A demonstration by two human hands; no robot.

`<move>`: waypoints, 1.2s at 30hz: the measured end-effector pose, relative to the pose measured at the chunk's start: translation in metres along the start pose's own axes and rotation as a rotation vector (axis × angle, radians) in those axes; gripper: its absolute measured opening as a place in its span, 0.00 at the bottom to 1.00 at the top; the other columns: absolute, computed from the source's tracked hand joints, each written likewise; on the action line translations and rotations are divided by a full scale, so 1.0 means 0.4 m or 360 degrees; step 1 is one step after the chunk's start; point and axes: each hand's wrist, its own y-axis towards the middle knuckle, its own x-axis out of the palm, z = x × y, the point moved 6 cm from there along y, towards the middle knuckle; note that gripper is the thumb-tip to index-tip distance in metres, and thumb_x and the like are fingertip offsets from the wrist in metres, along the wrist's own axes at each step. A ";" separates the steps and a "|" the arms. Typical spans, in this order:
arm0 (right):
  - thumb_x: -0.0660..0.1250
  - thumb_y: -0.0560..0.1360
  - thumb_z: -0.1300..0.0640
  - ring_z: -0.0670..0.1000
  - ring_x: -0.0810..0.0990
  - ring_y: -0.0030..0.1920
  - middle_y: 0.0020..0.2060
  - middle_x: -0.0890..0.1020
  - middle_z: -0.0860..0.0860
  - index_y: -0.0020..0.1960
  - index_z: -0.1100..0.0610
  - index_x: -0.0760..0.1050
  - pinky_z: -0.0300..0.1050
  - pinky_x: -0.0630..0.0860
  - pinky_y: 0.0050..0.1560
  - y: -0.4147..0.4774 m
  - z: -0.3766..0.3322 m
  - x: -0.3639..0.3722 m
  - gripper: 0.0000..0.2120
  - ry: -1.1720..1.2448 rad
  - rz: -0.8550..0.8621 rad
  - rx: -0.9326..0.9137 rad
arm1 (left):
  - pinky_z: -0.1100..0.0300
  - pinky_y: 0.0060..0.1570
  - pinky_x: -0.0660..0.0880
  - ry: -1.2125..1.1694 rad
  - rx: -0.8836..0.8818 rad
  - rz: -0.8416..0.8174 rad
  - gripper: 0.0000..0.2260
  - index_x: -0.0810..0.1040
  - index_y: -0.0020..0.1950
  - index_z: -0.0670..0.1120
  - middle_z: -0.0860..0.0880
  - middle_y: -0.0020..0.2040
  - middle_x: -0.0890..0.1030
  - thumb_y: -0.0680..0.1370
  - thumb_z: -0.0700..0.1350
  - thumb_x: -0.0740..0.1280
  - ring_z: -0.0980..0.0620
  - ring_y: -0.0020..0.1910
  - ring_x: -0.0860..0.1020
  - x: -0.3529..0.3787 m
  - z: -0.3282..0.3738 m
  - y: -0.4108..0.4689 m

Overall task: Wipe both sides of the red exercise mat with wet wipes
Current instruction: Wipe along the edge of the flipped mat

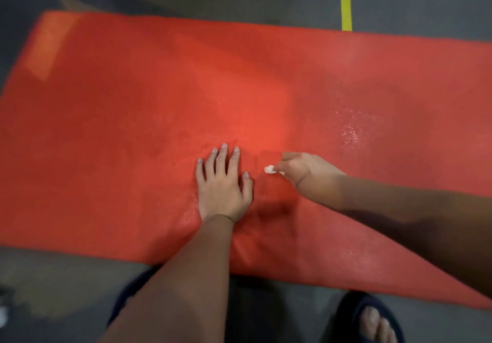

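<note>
**A:** How far along?

**B:** Partway, I'd judge. The mat (133, 103) lies flat; its right part glistens wet and the left looks dry. The underside is likely left to do.

**A:** Hands?

**B:** The left hand (223, 183) presses flat, fingers spread. The right hand (306, 172) pinches a balled wipe (269, 169) at the mat's middle.

**A:** Room?

**B:** Grey floor (399, 4), yellow tape (346, 2) beyond the mat, and a sandal (372, 316) by its near edge.

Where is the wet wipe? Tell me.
Head view, centre: the wet wipe is pinched in the right hand, just right of the left hand lying flat on the red mat.
</note>
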 end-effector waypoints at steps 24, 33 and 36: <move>0.67 0.75 0.60 0.60 0.79 0.40 0.40 0.79 0.54 0.45 0.57 0.83 0.49 0.71 0.47 -0.158 -0.062 0.145 0.05 0.0495 0.0660 -0.0023 | 0.39 0.76 0.57 0.0095 0.0006 -0.0081 0.27 0.70 0.76 0.49 0.45 0.77 0.68 0.78 0.57 0.58 0.42 0.76 0.65 0.014 -0.003 0.004; 0.70 0.74 0.63 0.62 0.79 0.41 0.38 0.77 0.56 0.41 0.60 0.80 0.50 0.71 0.45 -0.220 -0.089 0.163 0.04 0.0385 0.0501 0.0008 | 0.40 0.79 0.44 0.0048 -0.0043 -0.0504 0.30 0.57 0.83 0.51 0.47 0.83 0.54 0.82 0.60 0.53 0.44 0.82 0.51 0.035 -0.008 0.021; 0.67 0.77 0.57 0.60 0.80 0.41 0.38 0.77 0.54 0.43 0.58 0.82 0.51 0.74 0.47 -0.280 -0.073 0.194 0.08 0.0433 0.0502 0.0036 | 0.42 0.79 0.38 -0.0058 -0.0124 -0.0792 0.31 0.50 0.84 0.53 0.50 0.84 0.45 0.83 0.62 0.54 0.47 0.82 0.43 0.035 -0.017 0.043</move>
